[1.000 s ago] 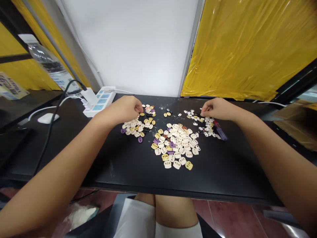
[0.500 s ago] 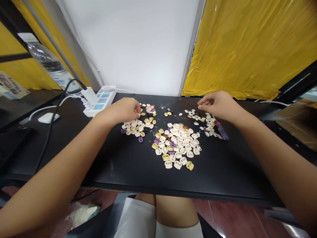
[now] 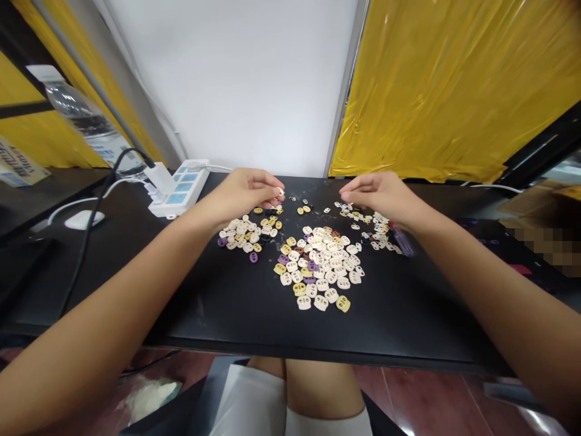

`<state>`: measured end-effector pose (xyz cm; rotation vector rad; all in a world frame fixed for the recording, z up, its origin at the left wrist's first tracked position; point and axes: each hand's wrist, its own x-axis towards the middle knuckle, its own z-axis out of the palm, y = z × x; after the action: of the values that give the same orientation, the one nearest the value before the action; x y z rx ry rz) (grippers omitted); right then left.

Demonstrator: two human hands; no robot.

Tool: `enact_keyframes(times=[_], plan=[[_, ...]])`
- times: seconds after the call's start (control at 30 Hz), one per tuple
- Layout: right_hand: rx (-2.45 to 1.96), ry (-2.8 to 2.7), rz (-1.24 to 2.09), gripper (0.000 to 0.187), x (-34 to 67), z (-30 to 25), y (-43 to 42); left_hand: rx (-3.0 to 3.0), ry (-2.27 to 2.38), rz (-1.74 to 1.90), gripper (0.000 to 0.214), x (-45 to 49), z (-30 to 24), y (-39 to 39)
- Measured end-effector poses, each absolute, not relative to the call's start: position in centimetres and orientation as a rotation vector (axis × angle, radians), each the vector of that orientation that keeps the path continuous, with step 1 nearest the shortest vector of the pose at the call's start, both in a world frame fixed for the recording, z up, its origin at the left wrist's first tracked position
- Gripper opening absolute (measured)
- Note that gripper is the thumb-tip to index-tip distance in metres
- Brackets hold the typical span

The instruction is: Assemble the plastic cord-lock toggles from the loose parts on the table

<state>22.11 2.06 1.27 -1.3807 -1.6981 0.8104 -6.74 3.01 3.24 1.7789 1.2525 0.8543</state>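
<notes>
Small two-hole plastic stoppers, mostly cream with some yellow and purple, lie in three groups on a black table (image 3: 227,303): a left pile (image 3: 247,233), a larger middle pile (image 3: 320,263) and a scatter of smaller pieces at the right (image 3: 367,227). My left hand (image 3: 247,191) hovers above the far edge of the left pile, its fingertips pinched on a small cream piece (image 3: 280,192). My right hand (image 3: 379,192) is raised over the right scatter, thumb and fingers pressed together; what they hold is too small to make out.
A purple pen-like tool (image 3: 402,241) lies by my right wrist. A white power strip (image 3: 179,188) with a black cable, a white mouse (image 3: 84,219) and a water bottle (image 3: 84,118) are at the left. Yellow plastic sheeting hangs behind.
Both hands have lifted off the piles and moved inward toward each other. The left hand rose from the left pile with a cream piece pinched; the right hand left the right scatter.
</notes>
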Motion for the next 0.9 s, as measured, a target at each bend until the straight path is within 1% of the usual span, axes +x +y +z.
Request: enact_keyframes(times=[0.07,0.13,0.27,0.43,0.73,0.9], plan=[[-1.254,-1.672,1.044,0.017,20.6,1.0,1.2,1.664,1.157,0.839,0.007,-5.6,2.9,2.2],[-1.151,-1.632,1.211,0.019,19.0,0.8,0.3,1.564,1.104,0.798,0.002,-4.5,2.5,1.5],[-1.068,-1.518,1.367,0.028,17.0,0.5,-1.1,1.425,1.062,0.789,0.01,-3.2,1.8,0.8],[-1.096,-1.415,1.354,0.033,16.4,0.1,-1.3,1.416,1.02,0.797,0.013,-2.9,1.4,0.9],[-1.113,-1.356,1.268,0.036,16.2,-0.4,-1.1,1.668,0.998,0.767,0.013,-2.4,0.2,0.2],[-1.052,-1.368,1.238,0.035,16.3,-0.6,-0.9,1.682,1.013,0.693,0.007,-2.5,0.5,0.0]])
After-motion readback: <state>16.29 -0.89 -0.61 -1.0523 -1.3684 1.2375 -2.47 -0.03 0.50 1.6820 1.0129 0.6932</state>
